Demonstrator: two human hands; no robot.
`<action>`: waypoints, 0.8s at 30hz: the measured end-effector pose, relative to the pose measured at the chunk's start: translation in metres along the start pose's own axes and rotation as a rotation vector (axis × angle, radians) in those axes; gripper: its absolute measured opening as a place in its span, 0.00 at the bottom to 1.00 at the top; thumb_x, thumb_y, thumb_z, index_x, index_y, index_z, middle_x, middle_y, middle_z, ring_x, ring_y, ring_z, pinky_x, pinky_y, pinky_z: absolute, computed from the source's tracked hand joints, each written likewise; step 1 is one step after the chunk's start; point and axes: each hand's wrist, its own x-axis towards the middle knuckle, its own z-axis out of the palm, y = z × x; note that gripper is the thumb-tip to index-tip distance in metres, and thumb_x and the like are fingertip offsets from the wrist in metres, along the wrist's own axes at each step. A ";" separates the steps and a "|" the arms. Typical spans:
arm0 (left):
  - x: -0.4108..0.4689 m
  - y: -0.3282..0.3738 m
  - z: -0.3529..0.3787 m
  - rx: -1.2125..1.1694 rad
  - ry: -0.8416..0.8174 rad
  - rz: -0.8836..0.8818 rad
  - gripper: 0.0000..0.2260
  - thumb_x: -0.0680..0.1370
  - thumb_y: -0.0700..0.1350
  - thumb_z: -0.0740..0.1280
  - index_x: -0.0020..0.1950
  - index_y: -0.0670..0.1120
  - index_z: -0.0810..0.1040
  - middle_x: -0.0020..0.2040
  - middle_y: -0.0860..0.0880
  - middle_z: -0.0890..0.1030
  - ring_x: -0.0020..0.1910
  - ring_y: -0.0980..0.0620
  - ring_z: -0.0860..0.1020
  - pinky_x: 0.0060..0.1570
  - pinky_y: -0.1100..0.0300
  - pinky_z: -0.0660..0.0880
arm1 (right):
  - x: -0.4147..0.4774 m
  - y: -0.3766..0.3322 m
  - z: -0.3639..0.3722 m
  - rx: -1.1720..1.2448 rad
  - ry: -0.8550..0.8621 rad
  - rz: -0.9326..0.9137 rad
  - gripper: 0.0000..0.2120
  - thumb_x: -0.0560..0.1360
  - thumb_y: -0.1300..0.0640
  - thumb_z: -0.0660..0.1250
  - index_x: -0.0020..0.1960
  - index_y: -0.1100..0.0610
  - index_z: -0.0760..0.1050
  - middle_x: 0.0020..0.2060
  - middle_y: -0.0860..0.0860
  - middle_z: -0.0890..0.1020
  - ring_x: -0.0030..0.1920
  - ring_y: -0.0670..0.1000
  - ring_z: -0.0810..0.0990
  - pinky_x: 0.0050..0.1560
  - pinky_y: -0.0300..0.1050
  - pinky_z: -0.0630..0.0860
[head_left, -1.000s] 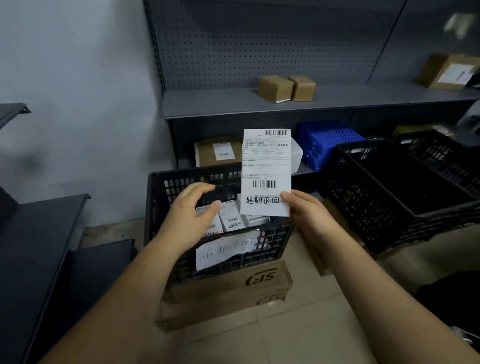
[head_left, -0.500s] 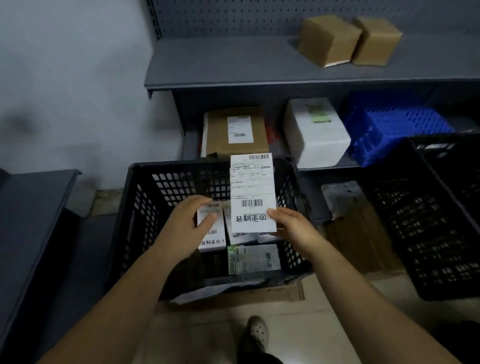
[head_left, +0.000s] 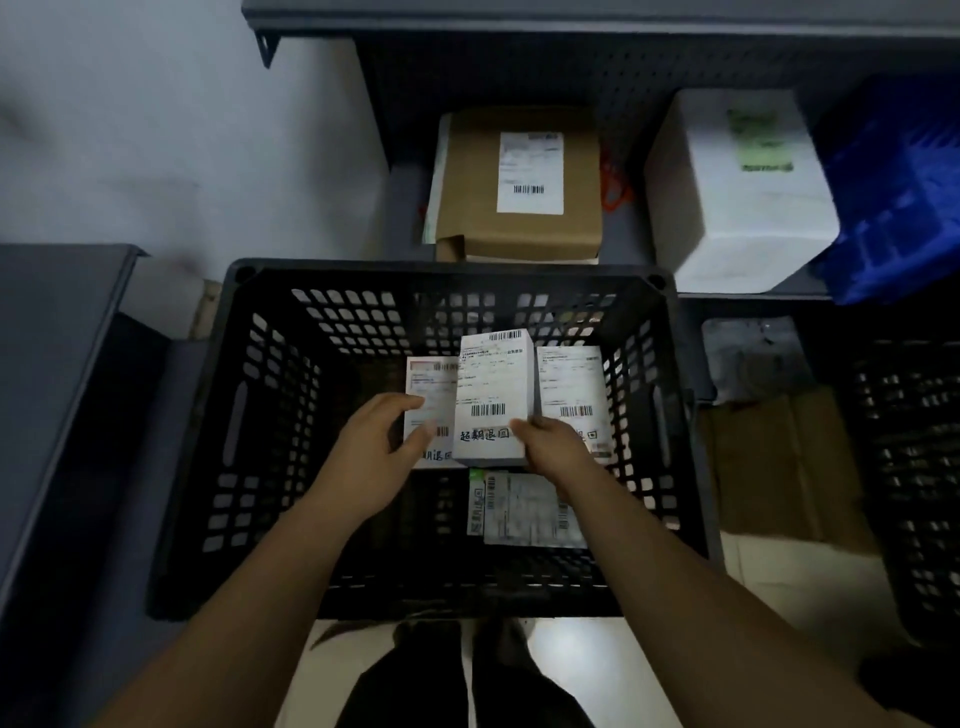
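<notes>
A black slotted plastic crate (head_left: 270, 415) stands on the floor in front of me. Inside it, my right hand (head_left: 550, 447) pinches the lower right corner of a white labelled parcel (head_left: 493, 395) with barcodes and handwritten characters. My left hand (head_left: 379, 447) reaches in beside it, fingers and thumb curled around the edge of a second labelled parcel (head_left: 428, 384) on the left. A third labelled parcel (head_left: 571, 389) lies to the right, and a flat labelled packet (head_left: 524, 509) lies nearer me on the crate floor.
Behind the crate, a low shelf holds a brown cardboard box (head_left: 519, 182) with a shipping label, a white foam box (head_left: 737, 187) and a blue crate (head_left: 904, 187). Another black crate (head_left: 914, 467) stands at right, flattened cardboard (head_left: 779, 467) between. A grey surface (head_left: 47, 364) lies left.
The view has tilted down over the crate. My right hand has lowered the white parcel from above the rim into the crate, and my left hand has gone down to the parcel at left.
</notes>
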 end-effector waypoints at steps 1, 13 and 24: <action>0.003 -0.004 0.001 -0.006 -0.004 -0.006 0.17 0.78 0.52 0.66 0.65 0.49 0.76 0.61 0.57 0.74 0.60 0.62 0.71 0.61 0.69 0.66 | 0.006 0.001 0.004 -0.029 0.020 0.004 0.26 0.80 0.49 0.63 0.74 0.60 0.67 0.71 0.55 0.72 0.66 0.57 0.73 0.67 0.53 0.73; 0.025 -0.036 -0.006 -0.051 -0.020 -0.010 0.15 0.79 0.45 0.67 0.65 0.46 0.76 0.58 0.57 0.72 0.50 0.77 0.68 0.48 0.83 0.64 | 0.014 0.002 0.027 -0.663 0.274 -0.208 0.28 0.82 0.50 0.60 0.78 0.57 0.58 0.72 0.58 0.68 0.68 0.57 0.71 0.61 0.47 0.74; 0.030 -0.058 -0.008 -0.046 -0.054 0.041 0.13 0.78 0.45 0.68 0.63 0.48 0.77 0.53 0.64 0.72 0.52 0.74 0.70 0.48 0.83 0.63 | 0.037 0.014 0.043 -1.246 0.175 -0.433 0.38 0.74 0.39 0.65 0.78 0.47 0.53 0.79 0.52 0.49 0.78 0.56 0.48 0.76 0.56 0.56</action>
